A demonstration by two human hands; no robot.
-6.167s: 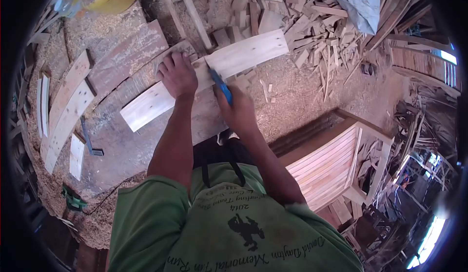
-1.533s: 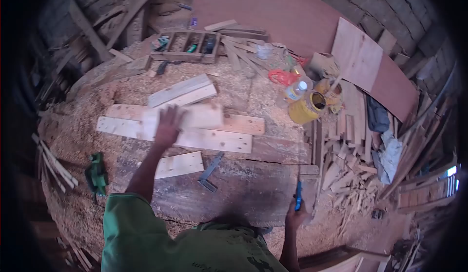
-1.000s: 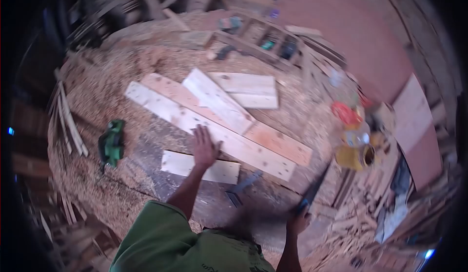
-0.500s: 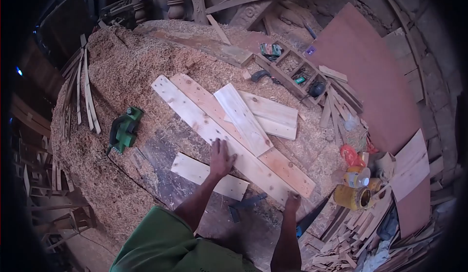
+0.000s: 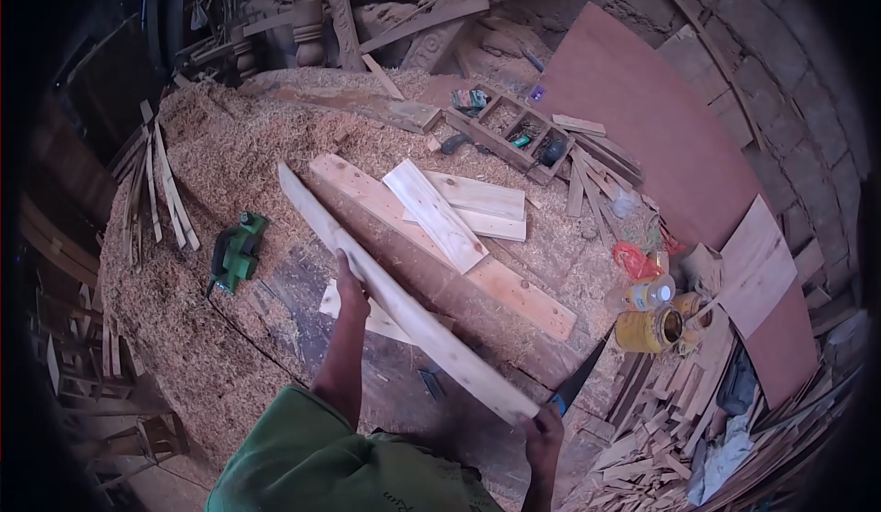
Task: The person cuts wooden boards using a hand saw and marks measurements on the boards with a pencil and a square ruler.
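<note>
A long pale board (image 5: pixel 404 306) is lifted off the work surface and tilted on its edge. My left hand (image 5: pixel 351 287) grips it near its middle. At its near right end my right hand (image 5: pixel 543 428) is closed on the board. The handsaw (image 5: pixel 580 376), with a blue handle, is beside my right hand; whether my fingers also hold it I cannot tell. Beyond the raised board lies a pinkish board (image 5: pixel 514 292), with a short pale board (image 5: pixel 436 218) across it. Another short board (image 5: pixel 381 324) is partly hidden beneath the raised one, near a dark metal square (image 5: pixel 431 384).
A green power planer (image 5: pixel 239 250) sits on shavings at the left. Farther back is a divided wooden tray (image 5: pixel 505 131) of small items. Yellow containers (image 5: pixel 642 330) and a bottle (image 5: pixel 650 293) stand at the right, above piled offcuts (image 5: pixel 647 448).
The long board, flat beside the pinkish board half a second ago, has been taken hold of and raised toward me. The short pale board I moved earlier now rests across other boards.
</note>
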